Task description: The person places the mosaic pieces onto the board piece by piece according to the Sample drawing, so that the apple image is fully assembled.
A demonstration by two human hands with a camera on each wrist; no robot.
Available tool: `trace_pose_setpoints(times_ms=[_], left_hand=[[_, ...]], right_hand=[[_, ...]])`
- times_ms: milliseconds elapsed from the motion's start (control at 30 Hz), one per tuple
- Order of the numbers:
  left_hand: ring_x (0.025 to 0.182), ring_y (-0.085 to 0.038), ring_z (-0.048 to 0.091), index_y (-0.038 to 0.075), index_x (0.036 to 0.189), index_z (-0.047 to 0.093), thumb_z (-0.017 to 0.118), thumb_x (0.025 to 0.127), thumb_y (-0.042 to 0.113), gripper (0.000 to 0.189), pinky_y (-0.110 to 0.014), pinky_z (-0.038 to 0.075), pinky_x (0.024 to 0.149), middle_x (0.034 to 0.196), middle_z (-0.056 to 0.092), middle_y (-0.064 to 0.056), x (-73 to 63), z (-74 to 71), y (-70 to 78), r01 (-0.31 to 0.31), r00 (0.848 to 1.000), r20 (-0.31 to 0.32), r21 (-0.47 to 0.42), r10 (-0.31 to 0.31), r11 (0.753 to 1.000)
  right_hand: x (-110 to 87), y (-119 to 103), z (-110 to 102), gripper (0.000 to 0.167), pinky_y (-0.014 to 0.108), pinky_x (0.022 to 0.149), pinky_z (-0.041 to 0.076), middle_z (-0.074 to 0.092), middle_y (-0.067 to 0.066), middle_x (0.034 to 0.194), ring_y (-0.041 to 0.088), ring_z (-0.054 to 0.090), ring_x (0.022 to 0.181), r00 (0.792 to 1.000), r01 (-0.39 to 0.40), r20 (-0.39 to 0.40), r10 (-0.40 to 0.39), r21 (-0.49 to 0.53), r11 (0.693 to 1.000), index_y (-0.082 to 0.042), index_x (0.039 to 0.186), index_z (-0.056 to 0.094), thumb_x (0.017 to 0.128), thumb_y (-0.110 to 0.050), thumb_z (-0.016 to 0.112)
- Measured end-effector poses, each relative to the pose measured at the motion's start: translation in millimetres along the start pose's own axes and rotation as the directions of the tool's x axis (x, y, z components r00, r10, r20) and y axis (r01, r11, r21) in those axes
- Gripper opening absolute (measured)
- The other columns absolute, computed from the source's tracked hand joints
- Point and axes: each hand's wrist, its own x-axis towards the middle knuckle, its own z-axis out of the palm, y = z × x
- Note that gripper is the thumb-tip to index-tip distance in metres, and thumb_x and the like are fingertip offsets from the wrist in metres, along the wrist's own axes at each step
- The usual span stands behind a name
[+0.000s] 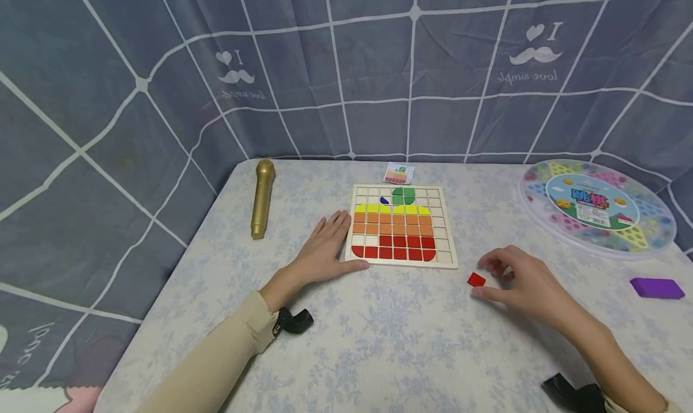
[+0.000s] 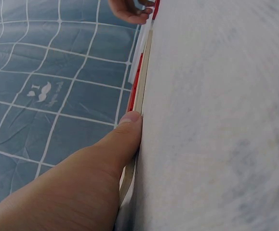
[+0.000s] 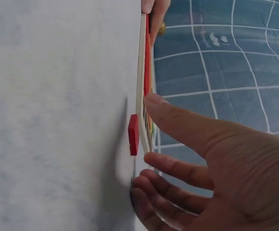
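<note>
A wooden grid board (image 1: pixel 445 244) lies on the table, filled with yellow, orange and red tiles plus green pieces and a small blue one. Two bare cells show at the left of the upper red row. My left hand (image 1: pixel 323 252) rests flat against the board's left side, its thumb along the near-left corner. Right of the board lies a loose red square tile (image 1: pixel 476 280). Around this tile my right hand (image 1: pixel 522 281) hovers, thumb and index finger spread. The right wrist view shows the red tile (image 3: pixel 133 135) just beyond the fingertips, with a gap between thumb and index finger.
Behind the board sits a small pattern card (image 1: pixel 399 173). A gold microphone-shaped object (image 1: pixel 263 199) lies at the left. A round Chinese checkers box (image 1: pixel 595 208) occupies the back right, and a purple block (image 1: pixel 657 288) lies near the right edge. Grid-patterned curtains (image 1: pixel 373 58) enclose the table.
</note>
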Motion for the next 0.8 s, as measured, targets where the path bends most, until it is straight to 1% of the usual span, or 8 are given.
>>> trace_pose_setpoints(times_ms=[100, 200, 367, 433, 567, 733, 800], left_hand=[[0.165, -0.03, 0.008, -0.002, 0.167, 0.014, 0.069, 0.091, 0.068, 0.117, -0.052, 0.005, 0.135, 0.176, 0.014, -0.017, 0.4, -0.1, 0.1, 0.001, 1.0, -0.002, 0.002, -0.001, 1.0], [0.166, -0.029, 0.007, -0.002, 0.167, 0.014, 0.07, 0.091, 0.068, 0.117, -0.051, 0.005, 0.135, 0.176, 0.013, -0.017, 0.6, -0.2, -0.1, 0.003, 1.0, 0.002, -0.001, -0.003, 1.0], [0.166, -0.029, 0.007, -0.002, 0.167, 0.013, 0.069, 0.091, 0.068, 0.118, -0.051, 0.005, 0.135, 0.177, 0.013, -0.017, 0.3, 0.3, 0.2, 0.007, 1.0, 0.01, -0.004, -0.007, 1.0], [0.166, -0.028, 0.006, -0.002, 0.167, 0.013, 0.069, 0.091, 0.068, 0.118, -0.051, 0.005, 0.135, 0.177, 0.012, -0.017, 0.3, 0.1, 0.7, 0.009, 1.0, 0.01, -0.007, -0.009, 1.0], [0.166, -0.029, 0.007, -0.002, 0.167, 0.013, 0.069, 0.091, 0.068, 0.118, -0.051, 0.005, 0.135, 0.177, 0.012, -0.016, 0.7, -0.1, 0.3, 0.008, 1.0, 0.005, -0.009, -0.008, 1.0], [0.166, -0.029, 0.008, -0.002, 0.167, 0.014, 0.069, 0.091, 0.068, 0.117, -0.051, 0.005, 0.135, 0.177, 0.013, -0.017, 0.6, 0.3, -0.9, 0.002, 1.0, 0.0, -0.011, -0.002, 1.0], [0.166, -0.029, 0.008, -0.003, 0.167, 0.014, 0.069, 0.091, 0.068, 0.117, -0.051, 0.005, 0.135, 0.177, 0.013, -0.017, 0.6, 1.0, -1.3, -0.001, 1.0, -0.001, -0.01, 0.001, 1.0]], right_hand=[[-5.1, 3, 2, 0.053, 0.03, 0.076, 0.058, 0.068, -0.001, 0.101, 0.014, 0.061, 0.09, 0.999, -0.02, 0.029, 0.02, -0.015, 1.0, -0.011, 0.111, 0.074, 0.073, -0.04, 0.098], [-8.3, 5, 4, 0.049, 0.027, 0.074, 0.058, 0.067, -0.002, 0.099, 0.013, 0.06, 0.088, 0.999, -0.023, 0.037, 0.023, 0.0, 1.0, -0.012, 0.109, 0.074, 0.073, -0.033, 0.099], [-10.4, 8, 5, 0.032, 0.022, 0.07, 0.057, 0.065, -0.006, 0.092, 0.005, 0.057, 0.081, 1.0, 0.018, -0.01, -0.017, 0.031, 0.999, -0.014, 0.102, 0.075, 0.077, -0.018, 0.096], [-10.2, 8, 6, 0.031, 0.021, 0.07, 0.057, 0.066, -0.007, 0.092, 0.003, 0.057, 0.08, 0.999, 0.031, -0.029, -0.03, 0.032, 0.999, -0.015, 0.101, 0.075, 0.077, -0.018, 0.096], [-8.5, 7, 9, 0.034, 0.021, 0.067, 0.056, 0.067, -0.007, 0.093, 0.004, 0.057, 0.079, 0.997, 0.052, -0.055, -0.051, 0.022, 0.998, -0.016, 0.101, 0.077, 0.075, -0.019, 0.097], [-6.4, 6, 14, 0.029, 0.022, 0.066, 0.055, 0.069, -0.009, 0.093, 0.004, 0.058, 0.079, 0.996, 0.062, -0.062, -0.061, 0.015, 0.998, -0.017, 0.102, 0.079, 0.078, -0.019, 0.096], [-6.3, 6, 16, 0.028, 0.023, 0.066, 0.055, 0.068, -0.009, 0.091, 0.003, 0.058, 0.079, 0.995, 0.077, -0.07, -0.076, 0.013, 0.997, -0.018, 0.101, 0.078, 0.079, -0.017, 0.095]])
